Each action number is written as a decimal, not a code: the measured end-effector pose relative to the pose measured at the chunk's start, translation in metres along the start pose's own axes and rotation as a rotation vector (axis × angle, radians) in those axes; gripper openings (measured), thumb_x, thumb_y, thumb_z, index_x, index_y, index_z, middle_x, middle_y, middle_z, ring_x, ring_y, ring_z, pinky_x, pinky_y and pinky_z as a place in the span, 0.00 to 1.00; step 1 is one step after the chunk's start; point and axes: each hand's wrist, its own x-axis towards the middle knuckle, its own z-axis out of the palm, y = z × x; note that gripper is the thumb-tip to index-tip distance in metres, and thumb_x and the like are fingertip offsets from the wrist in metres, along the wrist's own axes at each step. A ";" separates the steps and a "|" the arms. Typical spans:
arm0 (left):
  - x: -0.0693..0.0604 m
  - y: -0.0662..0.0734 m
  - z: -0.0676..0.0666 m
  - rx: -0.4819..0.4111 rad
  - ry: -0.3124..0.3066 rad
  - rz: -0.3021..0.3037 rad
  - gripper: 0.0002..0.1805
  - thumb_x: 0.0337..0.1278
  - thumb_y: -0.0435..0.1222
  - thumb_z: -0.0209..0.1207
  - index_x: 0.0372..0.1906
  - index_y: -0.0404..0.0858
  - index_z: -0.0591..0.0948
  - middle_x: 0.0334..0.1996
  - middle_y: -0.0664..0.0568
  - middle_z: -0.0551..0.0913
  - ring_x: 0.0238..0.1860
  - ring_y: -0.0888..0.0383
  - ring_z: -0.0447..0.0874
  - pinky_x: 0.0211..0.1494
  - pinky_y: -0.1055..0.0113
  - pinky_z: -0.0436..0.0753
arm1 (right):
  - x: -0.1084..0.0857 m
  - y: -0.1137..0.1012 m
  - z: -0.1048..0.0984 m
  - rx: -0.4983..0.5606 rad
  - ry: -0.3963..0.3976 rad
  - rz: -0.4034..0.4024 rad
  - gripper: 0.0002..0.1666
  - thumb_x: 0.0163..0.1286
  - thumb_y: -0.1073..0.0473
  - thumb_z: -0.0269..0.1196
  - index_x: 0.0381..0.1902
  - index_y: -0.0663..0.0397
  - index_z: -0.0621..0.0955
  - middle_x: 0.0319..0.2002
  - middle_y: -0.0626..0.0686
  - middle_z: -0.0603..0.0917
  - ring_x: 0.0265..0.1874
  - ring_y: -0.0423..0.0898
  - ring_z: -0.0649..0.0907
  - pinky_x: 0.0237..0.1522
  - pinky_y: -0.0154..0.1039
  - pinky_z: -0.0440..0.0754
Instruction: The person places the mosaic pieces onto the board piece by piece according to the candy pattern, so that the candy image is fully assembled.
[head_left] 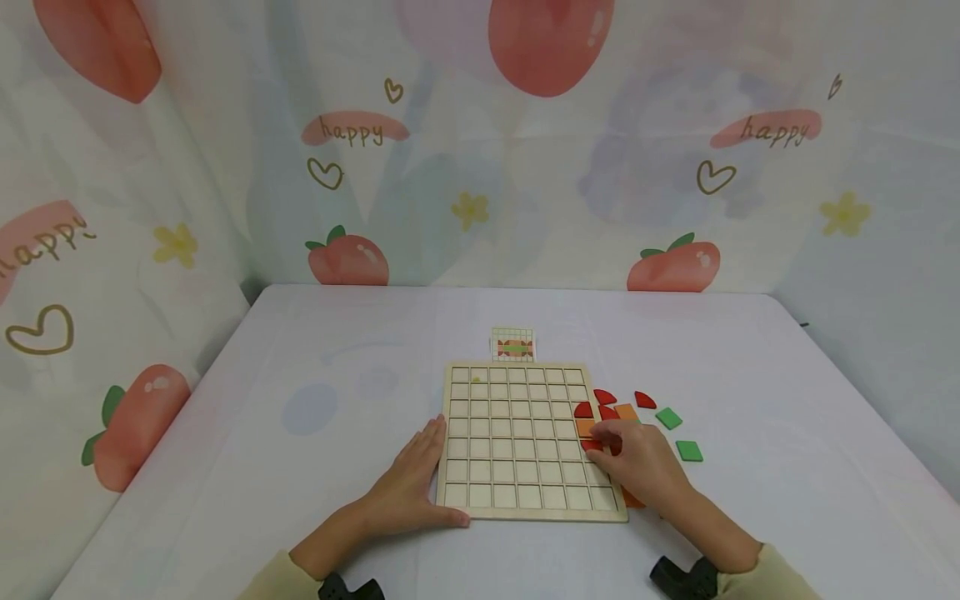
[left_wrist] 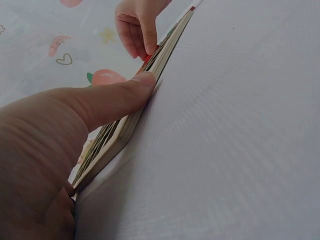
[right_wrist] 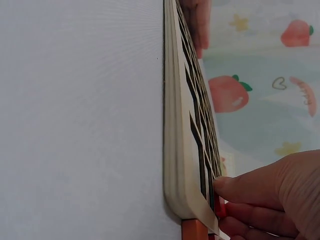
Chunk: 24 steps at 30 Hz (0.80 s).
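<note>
A wooden grid board [head_left: 532, 515] lies flat on the table. My left hand [head_left: 405, 487] rests at its lower-left corner, fingers straight along the left edge and thumb along the near edge; the left wrist view shows that thumb [left_wrist: 117, 97] on the frame. Over the board's right column, my right hand [head_left: 643, 465] pinches a red piece [head_left: 591, 445] between thumb and fingers, partly hidden by them. In the right wrist view, red [right_wrist: 220, 206] shows between these fingertips. Above it in the same column sit an orange piece [head_left: 583, 427] and a red quarter-round piece [head_left: 582, 410].
A small pattern card [head_left: 514, 347] lies beyond the board's far edge. Right of the board are loose red pieces [head_left: 645, 400], green pieces [head_left: 689, 451] and orange pieces [head_left: 626, 412]. One orange piece [right_wrist: 194, 229] lies against the board's side. Printed cloth hangs behind the table.
</note>
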 end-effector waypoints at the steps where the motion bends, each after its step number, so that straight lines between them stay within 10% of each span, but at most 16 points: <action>1: 0.000 0.000 0.000 -0.001 -0.001 0.000 0.69 0.33 0.67 0.62 0.71 0.30 0.40 0.71 0.43 0.41 0.71 0.52 0.36 0.69 0.54 0.44 | 0.000 0.000 0.000 -0.002 0.003 -0.003 0.16 0.49 0.61 0.72 0.37 0.61 0.84 0.30 0.49 0.83 0.27 0.43 0.76 0.29 0.38 0.77; 24: 0.000 0.000 -0.001 0.018 -0.010 0.005 0.69 0.34 0.67 0.62 0.70 0.29 0.40 0.71 0.42 0.40 0.71 0.52 0.35 0.69 0.54 0.44 | -0.001 0.000 0.006 -0.061 0.056 -0.032 0.12 0.47 0.63 0.73 0.32 0.57 0.86 0.26 0.48 0.84 0.22 0.39 0.74 0.22 0.33 0.73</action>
